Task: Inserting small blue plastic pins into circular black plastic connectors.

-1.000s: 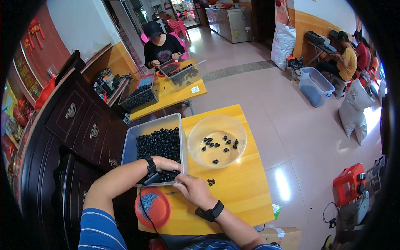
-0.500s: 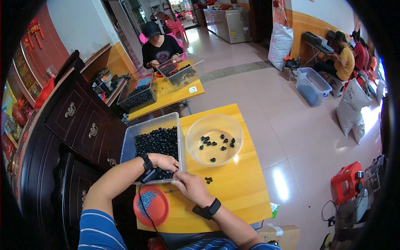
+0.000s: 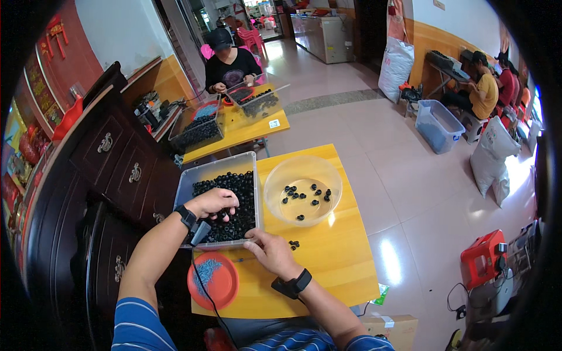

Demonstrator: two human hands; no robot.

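My left hand (image 3: 213, 202) reaches into a clear plastic bin (image 3: 258, 193) full of small black ring-shaped parts (image 3: 234, 190). Its fingers are curled down among the parts, with black pieces at the fingertips. Over the bin's near right corner is my right hand (image 3: 274, 253), thumb and fingers bent close together; what they hold, if anything, is hidden. A round clear tub (image 3: 266, 202) beside the bin holds several black parts (image 3: 301, 196). A few more black pieces (image 3: 294, 244) lie on the yellow table (image 3: 333, 263) right of my right hand.
A red plate (image 3: 228, 289) of small blue pins (image 3: 206, 274) sits near me, crossed by a black cable (image 3: 205, 291). A dark wooden cabinet (image 3: 117, 158) stands close on the left. Across, a person (image 3: 234, 67) works at another yellow table (image 3: 257, 130) with bins.
My left hand has moved away from my right hand, up and left into the middle of the bin. My right hand stays at the bin's near corner.
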